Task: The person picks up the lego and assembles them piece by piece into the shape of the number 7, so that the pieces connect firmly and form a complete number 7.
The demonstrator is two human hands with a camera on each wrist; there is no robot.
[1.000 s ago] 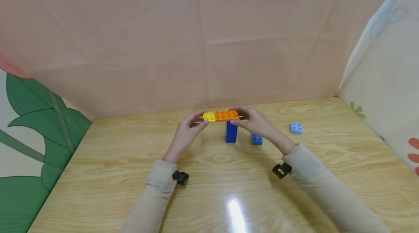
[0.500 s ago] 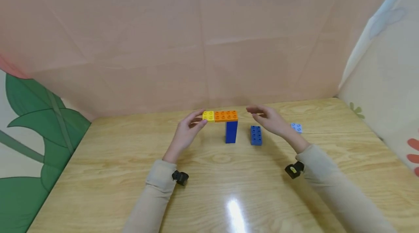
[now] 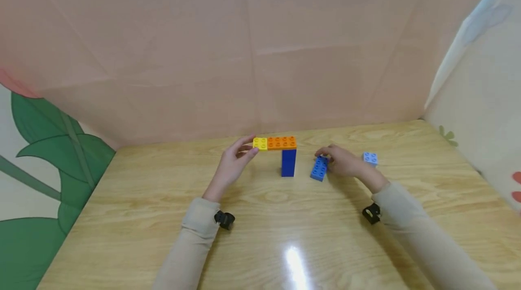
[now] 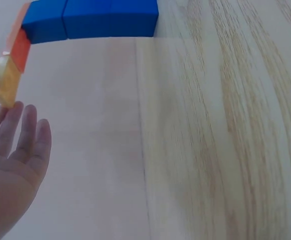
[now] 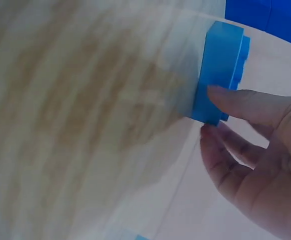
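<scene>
Right hand [image 3: 346,163] has left the orange brick [image 3: 281,143] and now pinches the blue brick [image 3: 319,168], frame centre; left hand [image 3: 233,163], fingers relaxed, steadies the yellow end [image 3: 260,144]

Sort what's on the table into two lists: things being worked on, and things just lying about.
Being worked on:
yellow brick, touched by the left hand
orange brick
dark blue column under it
blue brick, gripped by the right hand

Lying about:
light blue brick on the wooden table
</scene>
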